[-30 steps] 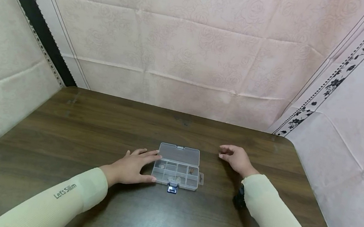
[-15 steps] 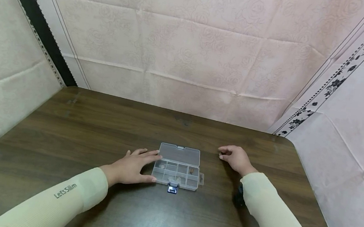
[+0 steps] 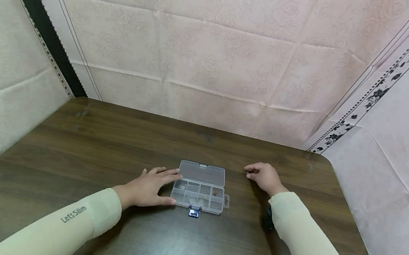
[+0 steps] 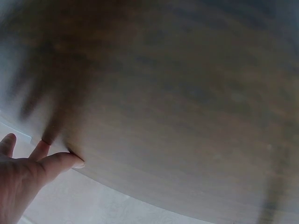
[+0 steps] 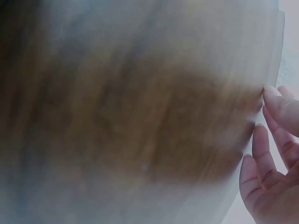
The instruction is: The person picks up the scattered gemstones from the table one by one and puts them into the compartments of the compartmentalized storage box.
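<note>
A clear plastic organiser box [image 3: 199, 195] lies on the dark wooden table [image 3: 109, 150] with its lid [image 3: 202, 173] folded back flat. Its small compartments hold a few tiny items, one of them brown [image 3: 214, 192]. A small blue object [image 3: 193, 212] sits at the box's near edge. My left hand [image 3: 149, 188] lies flat on the table with straight fingers touching the box's left end. My right hand [image 3: 264, 177] rests on the table to the right of the box, fingers loosely curled, holding nothing. Both wrist views are blurred: fingers [image 4: 46, 165] and fingertips [image 5: 261, 154] against the table surface.
Pink patterned cloth walls [image 3: 217, 52] close in the table on the back, left and right. The table's far right corner [image 3: 323, 157] is rounded. A dark wrist strap [image 3: 267, 222] shows under my right sleeve.
My right hand has drifted slightly left and back along the table. My left hand and the box have not moved.
</note>
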`<state>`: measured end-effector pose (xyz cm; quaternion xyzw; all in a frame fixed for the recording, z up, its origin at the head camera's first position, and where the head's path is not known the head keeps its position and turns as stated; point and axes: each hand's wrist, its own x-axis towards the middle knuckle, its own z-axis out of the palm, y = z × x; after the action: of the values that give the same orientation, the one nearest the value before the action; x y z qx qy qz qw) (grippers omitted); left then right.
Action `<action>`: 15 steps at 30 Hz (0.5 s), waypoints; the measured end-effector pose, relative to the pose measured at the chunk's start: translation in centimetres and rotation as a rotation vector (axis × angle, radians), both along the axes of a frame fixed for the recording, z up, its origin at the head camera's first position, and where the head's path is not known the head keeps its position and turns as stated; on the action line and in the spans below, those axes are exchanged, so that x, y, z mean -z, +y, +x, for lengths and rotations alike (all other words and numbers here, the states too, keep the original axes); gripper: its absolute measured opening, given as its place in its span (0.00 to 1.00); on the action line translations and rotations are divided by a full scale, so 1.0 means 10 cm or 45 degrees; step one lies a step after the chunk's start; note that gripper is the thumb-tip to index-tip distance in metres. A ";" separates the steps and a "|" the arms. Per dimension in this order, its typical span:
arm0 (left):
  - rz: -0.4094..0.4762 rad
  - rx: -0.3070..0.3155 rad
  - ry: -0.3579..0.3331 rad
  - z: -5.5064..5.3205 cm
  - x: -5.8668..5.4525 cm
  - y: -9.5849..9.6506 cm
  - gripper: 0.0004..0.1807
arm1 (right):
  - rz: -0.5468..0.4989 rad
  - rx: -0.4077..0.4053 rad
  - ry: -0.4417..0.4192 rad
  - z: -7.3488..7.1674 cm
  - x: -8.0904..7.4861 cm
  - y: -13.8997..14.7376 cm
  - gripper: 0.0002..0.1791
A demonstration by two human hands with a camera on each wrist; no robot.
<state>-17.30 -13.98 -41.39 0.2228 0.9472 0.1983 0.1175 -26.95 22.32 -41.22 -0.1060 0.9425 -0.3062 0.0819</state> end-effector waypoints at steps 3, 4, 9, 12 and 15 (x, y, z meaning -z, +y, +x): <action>-0.002 0.000 0.001 0.00 0.00 0.00 0.41 | -0.010 -0.006 0.003 0.01 -0.01 0.01 0.14; -0.001 0.000 0.001 0.00 0.00 0.00 0.41 | -0.002 -0.015 0.022 0.02 -0.02 0.01 0.13; -0.003 0.000 0.002 0.01 -0.01 0.01 0.41 | -0.006 -0.011 0.027 0.01 -0.02 0.00 0.12; -0.003 -0.002 0.000 0.01 -0.02 0.01 0.41 | -0.002 -0.003 0.018 -0.01 0.01 0.00 0.12; -0.001 -0.002 -0.002 0.01 -0.02 0.01 0.41 | 0.017 -0.006 0.025 -0.03 0.04 0.00 0.12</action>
<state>-17.21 -13.90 -41.18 0.2218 0.9474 0.1983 0.1181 -27.29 22.28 -41.58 -0.1104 0.9450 -0.2987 0.0742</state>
